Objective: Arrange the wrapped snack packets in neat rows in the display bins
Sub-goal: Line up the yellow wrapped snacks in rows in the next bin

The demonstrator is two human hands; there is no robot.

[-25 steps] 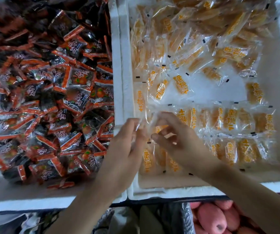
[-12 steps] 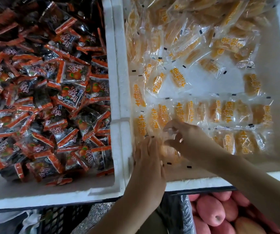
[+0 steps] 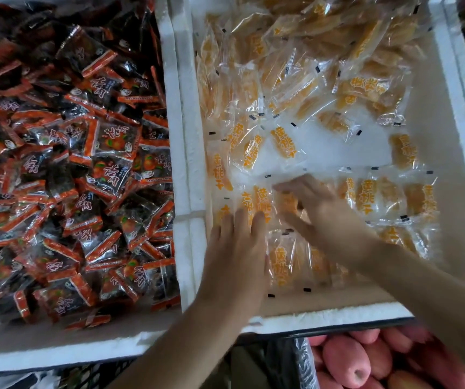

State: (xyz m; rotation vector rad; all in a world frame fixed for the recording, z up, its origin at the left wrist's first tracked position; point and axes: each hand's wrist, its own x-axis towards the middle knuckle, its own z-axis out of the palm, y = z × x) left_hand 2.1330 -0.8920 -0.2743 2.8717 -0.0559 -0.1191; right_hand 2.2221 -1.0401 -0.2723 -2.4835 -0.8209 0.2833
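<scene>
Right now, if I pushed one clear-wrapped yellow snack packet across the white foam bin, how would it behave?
The clear-wrapped yellow snack packet looks glossy, so probably slides easily. It lies flat, so rolling seems unlikely. Its thin film edges may crumple.

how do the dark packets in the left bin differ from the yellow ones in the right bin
Wrapper: the dark packets are black with orange strips; the yellow packets are clear with orange lettering.
Order: the dark packets lie jumbled; the near yellow packets lie in rows.
Cover: the dark packets hide most of their bin floor; the yellow packets leave bare white patches.
Both fill white foam bins.
</scene>
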